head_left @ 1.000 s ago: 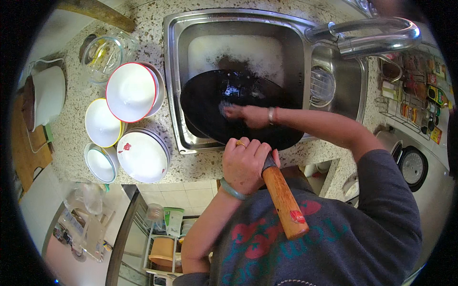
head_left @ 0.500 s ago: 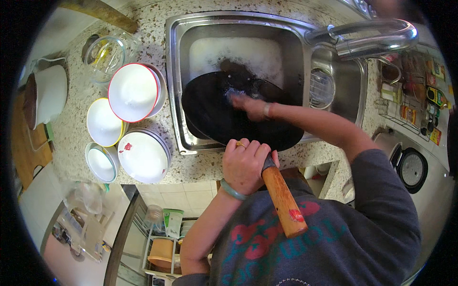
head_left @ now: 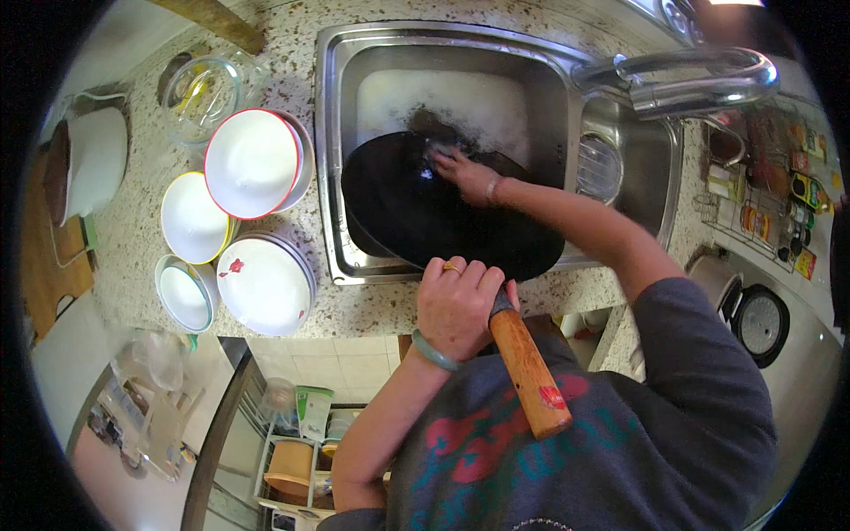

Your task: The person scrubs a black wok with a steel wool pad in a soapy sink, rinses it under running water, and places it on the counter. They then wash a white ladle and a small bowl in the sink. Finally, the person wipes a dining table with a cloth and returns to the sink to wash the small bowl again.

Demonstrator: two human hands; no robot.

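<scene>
A black wok (head_left: 443, 234) lies tilted across the main basin of the sink (head_left: 328, 177), its near rim over the front edge. My left hand (head_left: 456, 305), with a ring and a jade-coloured bangle, is closed on the wok where its wooden handle (head_left: 531, 376) begins. That handle points back toward my body. Inside the wok, my right hand (head_left: 467, 177) reaches to the upper part of the bowl, fingers stretched out and slightly blurred; I make out nothing held in them. Whitish soapy water (head_left: 447, 99) fills the basin behind the wok.
Left of the sink stand stacked bowls, a red-rimmed one (head_left: 252, 164) and a yellow-rimmed one (head_left: 193, 217), beside white plates (head_left: 264, 288) and glass bowls (head_left: 202, 93). A faucet (head_left: 699, 84) arches over the smaller right basin, which holds a round strainer (head_left: 599, 168).
My right hand has shifted slightly up and right within the wok, its fingers now plainer. My left hand keeps its grip. The whole view has moved a little.
</scene>
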